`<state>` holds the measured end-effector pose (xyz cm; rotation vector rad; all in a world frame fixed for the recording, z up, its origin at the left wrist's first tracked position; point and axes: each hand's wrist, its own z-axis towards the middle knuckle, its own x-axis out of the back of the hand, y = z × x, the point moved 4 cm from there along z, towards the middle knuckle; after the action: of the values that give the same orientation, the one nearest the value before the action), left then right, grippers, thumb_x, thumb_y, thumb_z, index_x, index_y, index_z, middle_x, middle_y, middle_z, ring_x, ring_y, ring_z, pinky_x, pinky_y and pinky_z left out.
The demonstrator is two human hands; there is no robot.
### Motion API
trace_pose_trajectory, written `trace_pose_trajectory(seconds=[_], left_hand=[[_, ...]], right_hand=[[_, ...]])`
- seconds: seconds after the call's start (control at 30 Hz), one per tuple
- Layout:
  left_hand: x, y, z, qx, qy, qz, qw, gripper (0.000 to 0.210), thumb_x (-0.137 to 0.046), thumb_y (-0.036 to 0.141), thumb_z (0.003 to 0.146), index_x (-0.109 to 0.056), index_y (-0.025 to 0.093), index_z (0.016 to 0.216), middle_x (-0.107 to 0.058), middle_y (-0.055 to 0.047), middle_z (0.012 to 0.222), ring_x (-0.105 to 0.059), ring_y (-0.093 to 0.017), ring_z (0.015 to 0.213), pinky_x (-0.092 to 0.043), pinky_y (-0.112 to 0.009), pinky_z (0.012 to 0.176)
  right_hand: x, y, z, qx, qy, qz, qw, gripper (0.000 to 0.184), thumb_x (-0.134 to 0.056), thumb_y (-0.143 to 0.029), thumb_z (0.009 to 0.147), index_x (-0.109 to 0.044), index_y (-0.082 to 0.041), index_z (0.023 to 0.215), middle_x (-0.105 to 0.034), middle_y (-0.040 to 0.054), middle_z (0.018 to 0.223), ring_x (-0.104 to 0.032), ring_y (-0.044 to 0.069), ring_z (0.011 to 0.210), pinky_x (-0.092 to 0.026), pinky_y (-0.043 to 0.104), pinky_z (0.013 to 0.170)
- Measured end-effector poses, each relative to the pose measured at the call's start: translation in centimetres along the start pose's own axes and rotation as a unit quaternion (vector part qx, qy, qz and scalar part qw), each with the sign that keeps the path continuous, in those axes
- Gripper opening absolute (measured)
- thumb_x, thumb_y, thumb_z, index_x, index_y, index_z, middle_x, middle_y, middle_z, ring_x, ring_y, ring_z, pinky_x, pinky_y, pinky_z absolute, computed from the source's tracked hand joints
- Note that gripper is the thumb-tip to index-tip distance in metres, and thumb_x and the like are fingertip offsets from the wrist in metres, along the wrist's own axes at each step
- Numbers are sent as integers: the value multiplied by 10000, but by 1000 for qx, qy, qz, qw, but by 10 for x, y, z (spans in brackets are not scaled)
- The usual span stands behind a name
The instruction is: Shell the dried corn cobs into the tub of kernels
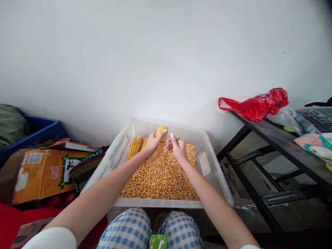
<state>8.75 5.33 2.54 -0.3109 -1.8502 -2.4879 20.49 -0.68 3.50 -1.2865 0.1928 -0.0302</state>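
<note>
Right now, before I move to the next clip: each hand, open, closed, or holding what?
Left hand: closed around a yellow kernel-covered corn cob.
Right hand: loosely curled, holding a slim green-handled tool.

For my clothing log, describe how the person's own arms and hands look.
Both forearms are bare below white sleeves; only a sliver of the right one shows. The left hand and right hand are ungloved, with no watch or bracelet visible. Long fingernails show on the right hand.
</note>
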Motion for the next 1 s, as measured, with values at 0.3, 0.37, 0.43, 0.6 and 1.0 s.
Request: trace_pose_trajectory(seconds=[0.3, 0.37, 0.43, 0.6, 1.0], left_hand=[[2, 16, -6, -73, 30, 145, 986, 439, -425, 595, 766, -558, 181, 828, -587, -5, 650, -545, -166, 607, -363, -254, 569], [3, 19, -8, -81, 31, 173, 981, 436, -405, 595, 778, -546, 190, 853, -577, 1, 625, -546, -164, 581, -353, -250, 546], [4, 21, -10, -88, 28, 196, 976, 437, -400, 593, 781, -540, 194, 891, -581, -2, 620, -552, -168, 569, -345, -247, 531], [5, 19, -11, -114, -4, 231, 966, 460, -448, 600, 749, -536, 199, 956, -585, -4, 615, -552, -180, 559, -331, -247, 517], [11, -13, 10, 107, 18, -102, 989, 551, -465, 656, 694, -618, 147, 842, -622, -54, 655, -567, -220, 574, -409, -322, 559]], right_hand=[[4, 6, 4, -52, 34, 48, 997, 389, -512, -544, 752, -514, -156, 718, -576, -21, 453, -502, 88, 330, -424, 195, 368], [4, 8, 4, -60, 36, 56, 996, 392, -513, -548, 749, -512, -157, 725, -578, -19, 457, -514, 94, 341, -425, 197, 370], [3, 13, 4, -69, 37, 61, 995, 399, -507, -558, 747, -507, -159, 731, -574, -20, 451, -515, 98, 340, -420, 197, 365], [0, 28, 4, -83, 20, 46, 995, 412, -484, -578, 749, -491, -166, 732, -552, -34, 421, -486, 91, 306, -391, 187, 342], [2, -3, 3, 9, 13, 45, 999, 427, -459, -568, 774, -543, -150, 771, -640, 25, 567, -601, 118, 460, -474, 216, 464]])
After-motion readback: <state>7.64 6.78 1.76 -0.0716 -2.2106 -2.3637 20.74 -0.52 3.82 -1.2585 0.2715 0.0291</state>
